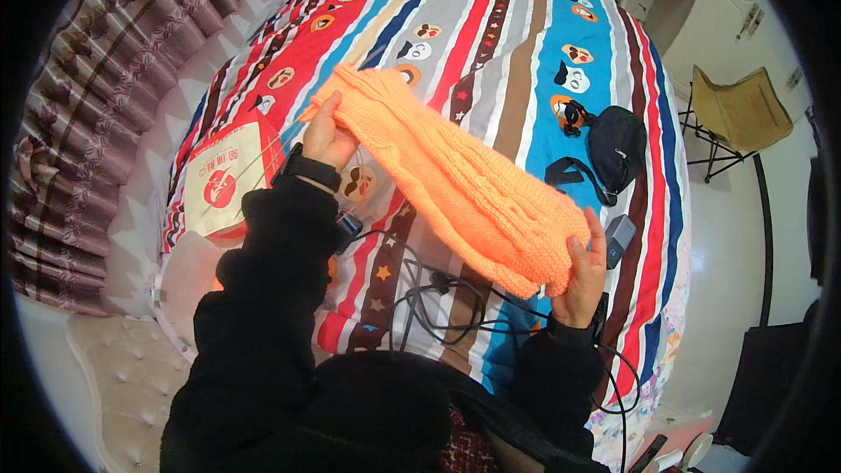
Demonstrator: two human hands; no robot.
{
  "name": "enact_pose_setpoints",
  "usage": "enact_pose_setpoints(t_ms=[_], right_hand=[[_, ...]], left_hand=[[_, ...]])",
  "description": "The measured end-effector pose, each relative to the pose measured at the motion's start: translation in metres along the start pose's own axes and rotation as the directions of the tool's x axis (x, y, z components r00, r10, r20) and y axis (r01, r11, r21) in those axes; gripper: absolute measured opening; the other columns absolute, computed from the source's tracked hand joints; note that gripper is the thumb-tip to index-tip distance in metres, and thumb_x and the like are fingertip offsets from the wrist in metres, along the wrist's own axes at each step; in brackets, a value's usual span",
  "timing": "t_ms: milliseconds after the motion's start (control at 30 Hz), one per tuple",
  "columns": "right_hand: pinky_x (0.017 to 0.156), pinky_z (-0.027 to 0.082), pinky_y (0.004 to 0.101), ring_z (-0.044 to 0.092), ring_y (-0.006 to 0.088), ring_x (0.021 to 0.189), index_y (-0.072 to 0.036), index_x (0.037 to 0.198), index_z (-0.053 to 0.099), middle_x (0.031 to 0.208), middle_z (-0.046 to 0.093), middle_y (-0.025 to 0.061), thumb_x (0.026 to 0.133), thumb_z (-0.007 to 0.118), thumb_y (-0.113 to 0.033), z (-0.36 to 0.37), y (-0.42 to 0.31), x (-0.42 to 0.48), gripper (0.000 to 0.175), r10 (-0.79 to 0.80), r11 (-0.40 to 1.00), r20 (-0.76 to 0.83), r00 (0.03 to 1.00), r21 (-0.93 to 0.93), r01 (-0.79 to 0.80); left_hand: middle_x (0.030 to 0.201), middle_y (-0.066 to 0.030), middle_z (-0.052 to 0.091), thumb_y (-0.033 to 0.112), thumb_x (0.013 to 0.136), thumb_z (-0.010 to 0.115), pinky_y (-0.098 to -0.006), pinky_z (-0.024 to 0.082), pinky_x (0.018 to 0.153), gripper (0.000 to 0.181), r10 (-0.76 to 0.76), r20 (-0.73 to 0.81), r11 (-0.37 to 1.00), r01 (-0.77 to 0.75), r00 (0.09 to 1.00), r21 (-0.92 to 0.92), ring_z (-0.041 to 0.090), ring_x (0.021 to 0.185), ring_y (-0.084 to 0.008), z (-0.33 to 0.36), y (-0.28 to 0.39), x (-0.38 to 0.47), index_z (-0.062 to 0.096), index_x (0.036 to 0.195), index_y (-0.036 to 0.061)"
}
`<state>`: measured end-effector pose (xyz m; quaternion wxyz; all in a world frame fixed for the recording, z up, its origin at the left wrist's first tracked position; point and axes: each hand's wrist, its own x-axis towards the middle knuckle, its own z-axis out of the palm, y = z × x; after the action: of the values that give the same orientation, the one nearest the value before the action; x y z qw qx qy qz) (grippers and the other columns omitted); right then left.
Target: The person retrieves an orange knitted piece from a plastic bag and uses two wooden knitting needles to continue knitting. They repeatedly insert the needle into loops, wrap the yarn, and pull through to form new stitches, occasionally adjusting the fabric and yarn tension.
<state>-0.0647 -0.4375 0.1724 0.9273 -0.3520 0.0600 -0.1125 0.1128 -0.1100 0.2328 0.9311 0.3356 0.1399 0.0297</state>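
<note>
A long orange knitted piece (460, 177) with a cable pattern is stretched slantwise above the striped bed cover. My left hand (328, 138) grips its upper left end, where thin knitting needles (263, 164) stick out toward the lower left. At the lower right, my right hand (581, 269) holds the other end, its thumb on the knitted fabric. Black cuffs cover both forearms, and a dark band is around my left wrist. How the needles sit in the stitches is hidden by my left hand and the fabric.
Beneath the knitting, a black cable (453, 335) lies in loops on the bed cover (519, 98). A printed bag (227, 177) is at left. A black pouch (617, 151) and a small grey box (619, 240) lie at right. Beyond the bed stands a folding stool (742, 108).
</note>
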Motion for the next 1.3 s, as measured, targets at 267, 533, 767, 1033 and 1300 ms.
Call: enact_pose_setpoints(t_ms=[267, 533, 767, 1033, 1300], right_hand=[[0.094, 0.048, 0.0376, 0.054, 0.0278, 0.116, -0.002, 0.141, 0.025, 0.13, 0.049, 0.0197, 0.089, 0.056, 0.003, -0.031, 0.026, 0.01, 0.061, 0.183, 0.959, -0.259, 0.948, -0.164, -0.23], [0.088, 0.05, 0.0317, 0.054, 0.0236, 0.113, -0.004, 0.146, 0.018, 0.132, 0.048, 0.0169, 0.086, 0.06, 0.003, -0.037, 0.032, 0.008, 0.073, 0.203, 0.925, -0.127, 0.971, -0.3, -0.233], [0.085, 0.05, 0.0282, 0.056, 0.0185, 0.108, -0.003, 0.136, 0.042, 0.125, 0.052, 0.0118, 0.083, 0.056, 0.007, -0.005, 0.035, -0.005, 0.055, 0.26, 0.882, -0.065, 0.963, -0.389, -0.265], [0.092, 0.042, 0.0277, 0.052, 0.0168, 0.112, 0.001, 0.129, 0.048, 0.123, 0.054, 0.011, 0.085, 0.06, 0.0, 0.029, 0.038, -0.062, 0.046, 0.117, 0.703, -0.011, 0.993, -0.705, -0.091], [0.059, 0.038, 0.0181, 0.044, 0.0043, 0.068, -0.01, 0.151, 0.004, 0.1, 0.053, 0.0058, 0.089, 0.057, 0.001, 0.037, 0.068, -0.095, 0.082, 0.544, 0.799, 0.047, 0.838, -0.335, -0.499]], left_hand=[[0.139, -0.018, 0.044, 0.021, 0.099, 0.042, -0.0471, 0.037, 0.107, 0.042, -0.402, 0.034, 0.915, 0.403, 0.915, -0.033, 0.045, 0.127, -0.0318, -0.108, -0.081, 0.025, 0.038, 0.135, -0.0005], [0.104, -0.005, 0.062, 0.028, 0.091, 0.06, -0.0366, 0.047, 0.085, 0.024, -0.349, -0.321, 0.705, 0.472, 0.881, 0.53, 0.059, 0.097, -0.0202, -0.158, -0.093, 0.028, 0.057, 0.11, 0.0121], [0.122, -0.0105, 0.058, 0.017, 0.091, 0.057, -0.04, 0.045, 0.098, 0.026, -0.478, -0.056, 0.832, 0.472, 0.877, 0.292, 0.059, 0.105, -0.0235, -0.135, -0.124, 0.027, 0.055, 0.116, 0.0084], [0.126, -0.0134, 0.051, -0.013, 0.079, 0.047, -0.0432, 0.047, 0.098, 0.064, -0.173, 0.462, 0.965, 0.056, 0.87, 0.257, 0.054, 0.116, -0.0285, -0.004, -0.109, 0.074, 0.033, 0.138, 0.0078], [0.133, -0.0165, 0.048, -0.008, 0.081, 0.056, -0.0321, 0.052, 0.085, 0.082, -0.321, 0.498, 0.75, -0.105, 0.805, 0.653, 0.061, 0.103, -0.0204, 0.039, -0.137, 0.088, 0.014, 0.148, 0.0097]])
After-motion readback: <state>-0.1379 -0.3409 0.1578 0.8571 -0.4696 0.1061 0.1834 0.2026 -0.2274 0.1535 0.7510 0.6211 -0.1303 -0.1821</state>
